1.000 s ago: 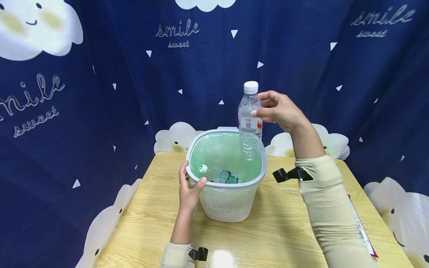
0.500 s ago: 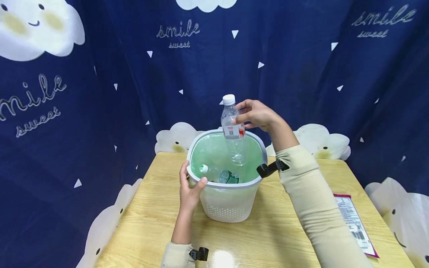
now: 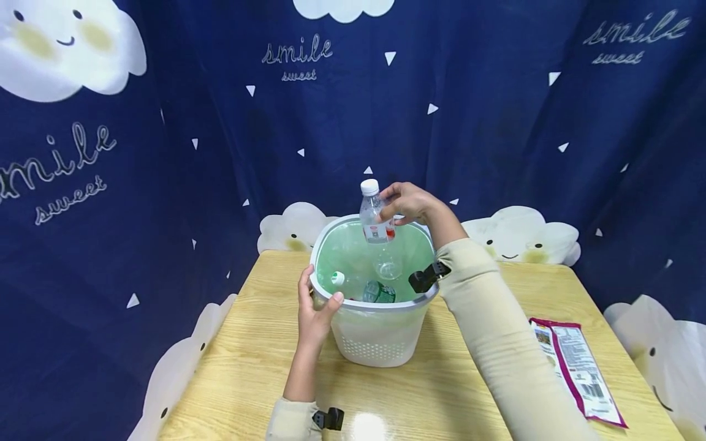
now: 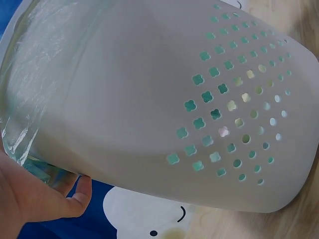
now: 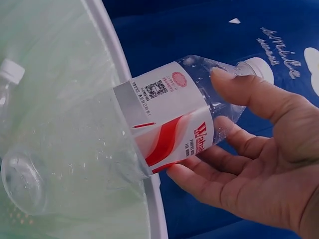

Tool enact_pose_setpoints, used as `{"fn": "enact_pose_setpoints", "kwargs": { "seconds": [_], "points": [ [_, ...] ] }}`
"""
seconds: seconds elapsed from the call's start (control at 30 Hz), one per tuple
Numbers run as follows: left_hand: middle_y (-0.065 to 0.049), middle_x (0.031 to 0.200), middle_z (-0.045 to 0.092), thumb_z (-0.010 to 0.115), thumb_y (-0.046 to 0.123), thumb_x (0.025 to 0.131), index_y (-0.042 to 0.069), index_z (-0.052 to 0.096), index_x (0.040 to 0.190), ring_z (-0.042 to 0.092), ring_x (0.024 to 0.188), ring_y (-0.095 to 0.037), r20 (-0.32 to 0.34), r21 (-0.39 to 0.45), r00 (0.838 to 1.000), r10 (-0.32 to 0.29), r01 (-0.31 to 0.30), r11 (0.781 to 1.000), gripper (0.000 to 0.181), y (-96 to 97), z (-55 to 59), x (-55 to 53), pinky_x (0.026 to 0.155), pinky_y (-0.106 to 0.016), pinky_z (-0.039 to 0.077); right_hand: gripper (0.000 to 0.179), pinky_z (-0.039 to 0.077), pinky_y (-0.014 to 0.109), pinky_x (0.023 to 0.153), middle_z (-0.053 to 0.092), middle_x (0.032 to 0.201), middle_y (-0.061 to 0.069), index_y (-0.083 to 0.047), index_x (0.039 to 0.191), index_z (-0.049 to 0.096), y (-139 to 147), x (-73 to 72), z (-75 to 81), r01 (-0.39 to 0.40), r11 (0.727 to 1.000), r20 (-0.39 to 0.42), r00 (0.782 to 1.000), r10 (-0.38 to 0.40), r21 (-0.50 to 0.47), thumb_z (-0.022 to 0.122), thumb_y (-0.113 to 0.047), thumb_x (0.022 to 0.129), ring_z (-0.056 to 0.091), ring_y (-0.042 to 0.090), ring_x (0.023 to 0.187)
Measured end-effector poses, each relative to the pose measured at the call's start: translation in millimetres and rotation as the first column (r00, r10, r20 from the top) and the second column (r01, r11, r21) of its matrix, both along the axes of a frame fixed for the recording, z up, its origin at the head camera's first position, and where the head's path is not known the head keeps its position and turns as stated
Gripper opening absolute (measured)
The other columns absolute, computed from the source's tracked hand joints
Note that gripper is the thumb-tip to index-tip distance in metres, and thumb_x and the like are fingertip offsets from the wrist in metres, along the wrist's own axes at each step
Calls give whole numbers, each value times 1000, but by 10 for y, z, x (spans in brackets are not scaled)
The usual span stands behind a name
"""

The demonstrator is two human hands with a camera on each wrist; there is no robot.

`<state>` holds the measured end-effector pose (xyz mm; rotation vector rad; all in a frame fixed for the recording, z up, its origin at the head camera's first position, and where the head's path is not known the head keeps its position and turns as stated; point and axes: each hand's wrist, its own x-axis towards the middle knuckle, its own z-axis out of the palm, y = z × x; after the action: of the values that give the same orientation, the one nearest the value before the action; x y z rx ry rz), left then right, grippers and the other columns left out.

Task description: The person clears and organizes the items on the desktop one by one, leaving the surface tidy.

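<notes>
My right hand grips a clear plastic bottle with a white cap and a red-and-white label, thumb on one side and fingers on the other. The bottle tilts, its lower part down inside a white bin lined with a thin green bag. My left hand holds the bin's near left rim, thumb over the edge and fingers along the outside. Within the bin lie a bottle with a green label and a white bottle cap.
A flat packet with magenta edges lies on the wooden table at the right, partly behind my right sleeve. A dark blue curtain with clouds hangs around the table. The bin's lower wall has small holes.
My right hand has brought the bottle left and down, from above the bin's right rim into its opening. More of the packet shows. The left hand keeps its hold on the rim.
</notes>
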<state>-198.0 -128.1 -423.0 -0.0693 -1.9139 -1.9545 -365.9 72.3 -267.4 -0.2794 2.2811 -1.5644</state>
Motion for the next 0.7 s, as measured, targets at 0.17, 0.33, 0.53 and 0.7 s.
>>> {"fn": "enact_pose_setpoints", "kwargs": {
  "seconds": [0.17, 0.33, 0.53, 0.7],
  "points": [
    [-21, 136, 32, 68, 15, 75, 12, 28, 144, 26, 127, -34, 10, 11, 1000, -2, 2, 1000, 80, 20, 55, 30, 102, -58, 10, 56, 46, 44, 79, 51, 114, 17, -1, 119, 45, -23, -25, -50, 0, 998, 8, 1000, 0, 57, 73, 7, 71, 50, 29, 102],
    [-13, 138, 32, 71, 19, 76, 24, 29, 144, 25, 128, -29, 16, 9, 1000, 6, -6, 1000, 80, -21, -158, -93, 102, -57, 10, 57, 44, 49, 85, 51, 117, 18, -1, 122, 45, -10, 5, -59, -9, 996, 10, 1000, 8, 90, 74, 2, 73, 49, 32, 109],
    [-9, 136, 34, 72, 24, 75, 32, 31, 142, 28, 126, -27, 7, -11, 1000, 6, -6, 1000, 79, 11, -208, -101, 101, -57, 13, 57, 40, 55, 89, 53, 120, 18, -3, 123, 49, 174, 282, 49, 34, 986, -120, 993, -15, 162, 76, -10, 74, 50, 31, 109],
    [-8, 134, 36, 72, 24, 74, 34, 32, 141, 31, 123, -25, -14, -6, 1000, 28, -28, 1000, 78, -6, -198, -104, 101, -55, 15, 54, 42, 51, 87, 53, 121, 20, -3, 122, 51, 300, 516, 89, 13, 988, -229, 973, 23, 153, 76, -13, 75, 53, 32, 106]
  ]
}}
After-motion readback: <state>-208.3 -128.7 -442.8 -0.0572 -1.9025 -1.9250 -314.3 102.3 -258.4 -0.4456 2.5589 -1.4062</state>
